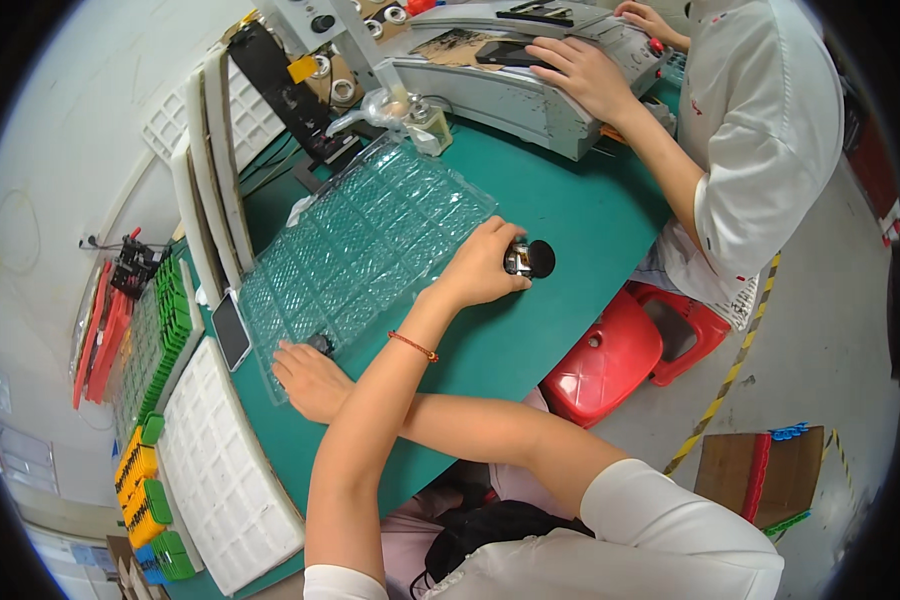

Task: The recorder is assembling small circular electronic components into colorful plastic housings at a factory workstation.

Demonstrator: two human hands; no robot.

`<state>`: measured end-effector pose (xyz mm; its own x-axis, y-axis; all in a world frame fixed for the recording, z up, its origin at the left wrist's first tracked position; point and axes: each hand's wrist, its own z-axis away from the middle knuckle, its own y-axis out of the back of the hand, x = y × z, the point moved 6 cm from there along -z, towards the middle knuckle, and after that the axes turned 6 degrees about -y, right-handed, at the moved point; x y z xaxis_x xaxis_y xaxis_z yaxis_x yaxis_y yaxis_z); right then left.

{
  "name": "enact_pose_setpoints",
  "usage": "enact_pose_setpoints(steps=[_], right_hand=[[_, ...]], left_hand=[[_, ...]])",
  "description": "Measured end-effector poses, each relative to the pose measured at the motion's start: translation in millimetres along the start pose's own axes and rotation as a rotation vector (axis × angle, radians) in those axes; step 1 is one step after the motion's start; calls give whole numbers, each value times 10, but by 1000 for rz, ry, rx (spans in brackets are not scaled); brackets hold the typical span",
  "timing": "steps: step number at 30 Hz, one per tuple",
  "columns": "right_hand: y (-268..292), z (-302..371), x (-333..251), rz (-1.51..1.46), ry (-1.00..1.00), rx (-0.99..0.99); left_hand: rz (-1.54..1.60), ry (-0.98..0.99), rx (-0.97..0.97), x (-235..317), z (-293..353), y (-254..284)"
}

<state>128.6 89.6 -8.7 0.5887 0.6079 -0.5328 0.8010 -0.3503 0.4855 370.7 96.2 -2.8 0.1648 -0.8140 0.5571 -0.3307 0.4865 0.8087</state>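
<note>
My forearms cross, the left over the right. Stretched out to the right, my left hand (478, 265) is closed around a small black-and-silver device (515, 258). A round black disc (541, 259) sticks out on its right side. My right hand (312, 382) rests at the near left corner of a clear plastic compartment tray (370, 235), its fingers reaching over the edge. Right beside its knuckles is a small dark round part (320, 344), partly hidden by the hand. I see no grip of the right hand on that part.
A dark-screened phone (231, 330) lies left of the tray, near a white compartment tray (228, 465). At the far right a co-worker's hand (590, 80) rests on a grey machine (540, 105). Red stools (605, 360) stand past the green table's (560, 190) edge.
</note>
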Motion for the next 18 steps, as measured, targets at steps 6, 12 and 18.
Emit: enact_pose_setpoints(steps=[6,12,18], right_hand=[[-39,5,58,-41,3,-8],[-37,198,-94,-71,139,-21],[657,94,-26,-521,-155,-371]], left_hand=[[-124,86,181,63,557,439],[275,479,489,99,1721,1034],[617,479,864,280,2564,1153]])
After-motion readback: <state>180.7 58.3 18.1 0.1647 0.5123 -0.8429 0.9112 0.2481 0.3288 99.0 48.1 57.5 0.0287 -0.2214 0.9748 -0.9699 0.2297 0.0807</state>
